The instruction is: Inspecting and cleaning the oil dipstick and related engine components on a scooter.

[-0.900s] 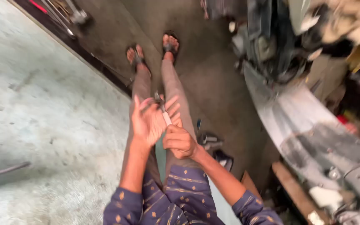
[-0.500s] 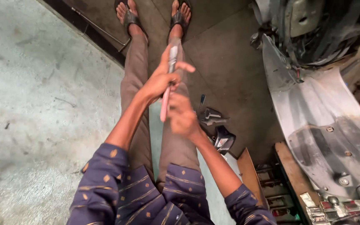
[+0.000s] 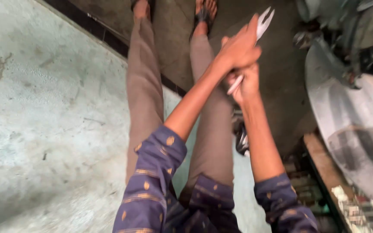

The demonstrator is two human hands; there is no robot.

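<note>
Over concrete floor, hands grip silvery open-tipped pliers.

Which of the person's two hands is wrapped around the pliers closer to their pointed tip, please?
The left hand, the upper one, grips the pliers just below the tip; the right hand sits lower, around the pale handle end.

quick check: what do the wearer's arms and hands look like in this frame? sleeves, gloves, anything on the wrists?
Both hands, left hand and right hand, are bare: no gloves. No watch or band shows on either wrist. Forearms are bare; dark blue-purple sleeves with small orange motifs and thin stripes are pushed up near the elbows.
</note>
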